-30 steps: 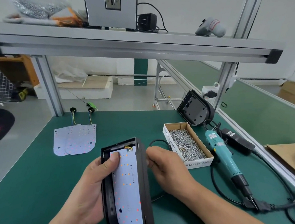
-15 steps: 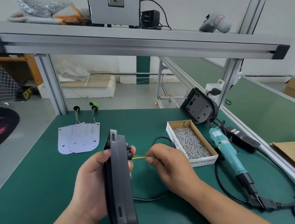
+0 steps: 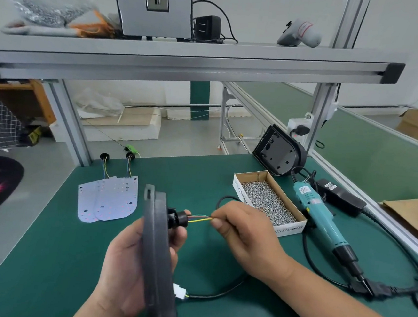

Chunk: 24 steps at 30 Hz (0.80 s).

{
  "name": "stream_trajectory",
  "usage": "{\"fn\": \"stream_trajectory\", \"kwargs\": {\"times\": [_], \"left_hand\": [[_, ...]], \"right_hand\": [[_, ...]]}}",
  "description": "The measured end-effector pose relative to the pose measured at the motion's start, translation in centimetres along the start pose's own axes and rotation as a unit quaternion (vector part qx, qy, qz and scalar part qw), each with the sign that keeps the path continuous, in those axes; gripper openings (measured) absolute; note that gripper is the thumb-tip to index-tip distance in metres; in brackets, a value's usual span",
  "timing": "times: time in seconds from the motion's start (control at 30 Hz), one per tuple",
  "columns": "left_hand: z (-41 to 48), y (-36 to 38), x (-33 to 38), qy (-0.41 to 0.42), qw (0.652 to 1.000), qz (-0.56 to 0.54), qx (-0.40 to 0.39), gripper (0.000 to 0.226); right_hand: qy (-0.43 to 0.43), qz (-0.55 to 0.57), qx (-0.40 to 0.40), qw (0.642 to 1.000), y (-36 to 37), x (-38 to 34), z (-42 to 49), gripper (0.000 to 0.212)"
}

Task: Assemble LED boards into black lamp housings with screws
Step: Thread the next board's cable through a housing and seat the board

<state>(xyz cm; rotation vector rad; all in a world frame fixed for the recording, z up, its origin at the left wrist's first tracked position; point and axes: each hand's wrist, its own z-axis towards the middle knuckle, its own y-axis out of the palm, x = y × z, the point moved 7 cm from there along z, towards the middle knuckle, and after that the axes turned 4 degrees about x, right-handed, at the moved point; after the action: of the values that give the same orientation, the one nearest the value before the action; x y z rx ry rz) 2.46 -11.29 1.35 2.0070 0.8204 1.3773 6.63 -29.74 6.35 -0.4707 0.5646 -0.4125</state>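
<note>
A cardboard box of silvery screws point(image 3: 288, 230) and a teal screwdriver point(image 3: 321, 223) lie on the green desk point(image 3: 56, 246) to the right. Two flat white LED boards point(image 3: 109, 200) lie to the left. The left grip point(image 3: 128, 265) curls round the matte black housing point(image 3: 157, 255), held edge-on above the desk. The right grip point(image 3: 244, 234) pinches thin coloured wires point(image 3: 199, 218) leaving its round grommet point(image 3: 178, 217). A second ago the housing faced up, showing its board, and less wire showed.

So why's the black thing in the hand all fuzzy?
Head view: the black plastic lamp housing, near the lens, looks soft and smeared; the silver screws in the cardboard box look crisper; light is even, shadows faint on the green mat.
</note>
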Motion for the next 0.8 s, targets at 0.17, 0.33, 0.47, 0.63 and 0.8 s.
{"fn": "stream_trajectory", "kwargs": {"times": [0.17,0.33,0.47,0.63,0.8], "left_hand": [[0.0,1.2,0.1,0.008,0.999,0.01,-0.034,0.037],[-0.4,1.8,0.0,-0.008,0.998,0.009,-0.065,0.039],[-0.2,1.0,0.1,0.012,0.999,0.016,-0.05,0.038],[-0.1,0.2,0.9,0.048,0.996,0.068,-0.037,0.033],[-0.2,0.6,0.1,0.009,0.996,0.077,-0.041,0.043]], "right_hand": [[-0.014,-0.018,0.0,1.0,-0.7,0.0,0.3,0.017],[-0.059,-0.047,-0.046,0.996,-0.1,-0.6,0.2,0.012],[-0.063,-0.043,-0.082,0.994,1.1,-0.7,0.0,0.01],[-0.043,-0.038,-0.088,0.994,1.2,-0.6,0.3,0.007],[-0.041,-0.044,-0.086,0.994,0.8,-0.1,0.0,0.014]]}}
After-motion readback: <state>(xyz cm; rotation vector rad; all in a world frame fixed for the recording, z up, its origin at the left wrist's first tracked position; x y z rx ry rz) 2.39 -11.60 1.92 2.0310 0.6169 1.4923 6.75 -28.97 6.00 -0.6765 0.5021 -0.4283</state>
